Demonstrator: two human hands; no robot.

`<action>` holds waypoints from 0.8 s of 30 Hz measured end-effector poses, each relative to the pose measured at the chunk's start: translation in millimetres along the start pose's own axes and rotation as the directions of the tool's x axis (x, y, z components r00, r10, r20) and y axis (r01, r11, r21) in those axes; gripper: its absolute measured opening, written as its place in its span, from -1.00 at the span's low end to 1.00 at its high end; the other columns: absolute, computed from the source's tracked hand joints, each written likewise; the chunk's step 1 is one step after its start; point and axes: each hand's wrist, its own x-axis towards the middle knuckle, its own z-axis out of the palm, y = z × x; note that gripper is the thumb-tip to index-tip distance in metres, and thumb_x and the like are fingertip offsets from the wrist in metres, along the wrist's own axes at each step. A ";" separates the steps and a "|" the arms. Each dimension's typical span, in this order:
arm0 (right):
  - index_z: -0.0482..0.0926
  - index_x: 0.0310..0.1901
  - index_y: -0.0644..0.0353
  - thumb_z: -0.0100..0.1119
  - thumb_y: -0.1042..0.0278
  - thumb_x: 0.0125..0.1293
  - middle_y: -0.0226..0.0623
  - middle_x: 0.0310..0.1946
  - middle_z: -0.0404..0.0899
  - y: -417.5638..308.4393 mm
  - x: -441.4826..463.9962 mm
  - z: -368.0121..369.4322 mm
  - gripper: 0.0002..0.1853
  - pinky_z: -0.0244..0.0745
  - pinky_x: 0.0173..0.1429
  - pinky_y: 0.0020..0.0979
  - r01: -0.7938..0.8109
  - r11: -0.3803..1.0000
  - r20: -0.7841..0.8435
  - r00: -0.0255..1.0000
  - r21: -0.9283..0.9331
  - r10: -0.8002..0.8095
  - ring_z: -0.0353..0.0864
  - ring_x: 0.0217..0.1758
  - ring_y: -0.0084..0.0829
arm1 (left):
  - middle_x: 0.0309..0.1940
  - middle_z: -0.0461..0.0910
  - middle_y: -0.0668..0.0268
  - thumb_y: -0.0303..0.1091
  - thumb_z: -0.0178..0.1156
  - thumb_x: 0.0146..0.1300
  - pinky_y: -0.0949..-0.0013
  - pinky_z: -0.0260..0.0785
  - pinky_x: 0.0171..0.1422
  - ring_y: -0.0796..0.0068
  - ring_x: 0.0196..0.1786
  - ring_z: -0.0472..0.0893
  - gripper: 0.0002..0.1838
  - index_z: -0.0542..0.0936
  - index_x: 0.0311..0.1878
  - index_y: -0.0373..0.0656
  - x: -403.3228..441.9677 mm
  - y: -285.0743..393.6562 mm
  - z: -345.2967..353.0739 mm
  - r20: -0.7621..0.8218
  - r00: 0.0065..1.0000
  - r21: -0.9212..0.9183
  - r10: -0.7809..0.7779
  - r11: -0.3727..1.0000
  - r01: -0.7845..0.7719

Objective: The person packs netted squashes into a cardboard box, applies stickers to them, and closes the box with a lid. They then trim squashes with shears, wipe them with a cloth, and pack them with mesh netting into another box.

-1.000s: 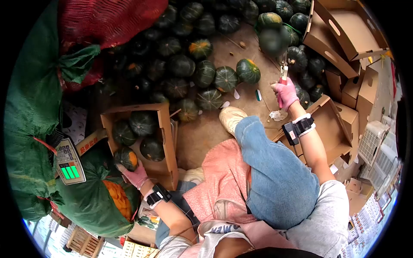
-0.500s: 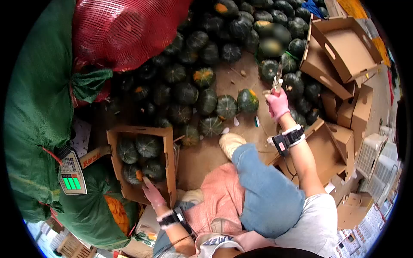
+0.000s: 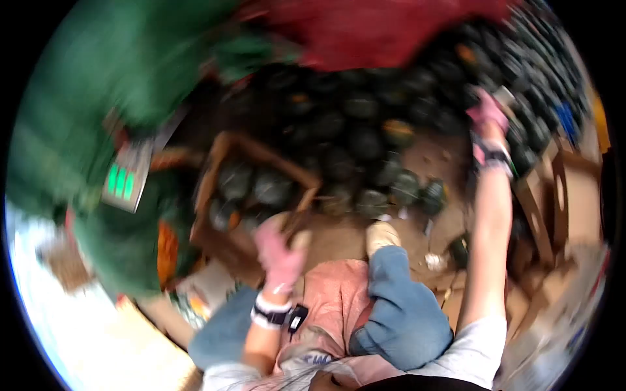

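Note:
My left hand (image 3: 279,255), in a pink glove, hovers at the near edge of a cardboard box (image 3: 306,197), fingers apart and holding nothing. Several dark green pumpkins (image 3: 272,187) sit inside that box. Off to the right, my outstretched right hand (image 3: 488,116), also gloved in pink, is closed on pruning shears (image 3: 504,96); motion blurs the tool and only a pale part shows. It is over the edge of a large pile of pumpkins (image 3: 528,107).
A green sack (image 3: 98,85) and a red mesh sack (image 3: 372,32) stand at the left and far side. A scale display (image 3: 122,182) glows green. Loose pumpkins (image 3: 405,187) lie on the floor beyond my foot. Cardboard boxes (image 3: 577,195) are stacked at the right.
The view has swung and is blurred. My left hand has drawn back from the pumpkin in the box. My right arm reaches farther out, the shears still in hand.

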 end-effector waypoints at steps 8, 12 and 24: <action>0.33 0.22 0.27 0.16 0.34 0.11 -0.20 0.10 0.43 49.7 -152.6 -31.4 -0.41 0.37 0.22 -0.27 -0.157 0.900 0.641 0.751 0.407 -0.159 0.43 0.14 -0.32 | 0.15 0.44 0.21 0.00 0.24 0.16 0.01 0.18 0.33 0.31 0.15 0.45 -0.26 0.22 0.34 -0.08 37.1 50.9 99.0 0.758 0.458 -0.358 0.465 -0.291 0.887; 0.34 0.17 0.31 0.25 0.48 -0.15 -0.22 0.03 0.45 20.4 -247.6 -21.6 -0.29 0.34 0.19 -0.34 0.079 0.997 0.939 0.343 0.010 -0.037 0.44 0.10 -0.35 | 0.23 0.40 0.25 0.31 -0.07 0.24 -0.15 0.16 0.33 0.18 0.21 0.42 -0.27 0.27 0.32 -0.01 -9.2 35.9 119.4 0.350 0.689 -0.792 0.634 -0.193 0.579; 0.34 0.19 0.37 0.14 0.37 0.00 -0.17 0.11 0.43 27.3 -247.0 -47.8 -0.36 0.31 0.19 -0.35 0.247 0.969 0.800 0.577 0.021 -0.164 0.40 0.17 -0.35 | 0.07 0.44 0.09 -0.25 0.39 -0.04 0.04 0.43 0.17 0.19 0.14 0.48 -0.23 0.27 0.26 -0.13 -59.1 -120.3 -75.7 0.312 0.900 -0.947 -0.303 -0.025 0.320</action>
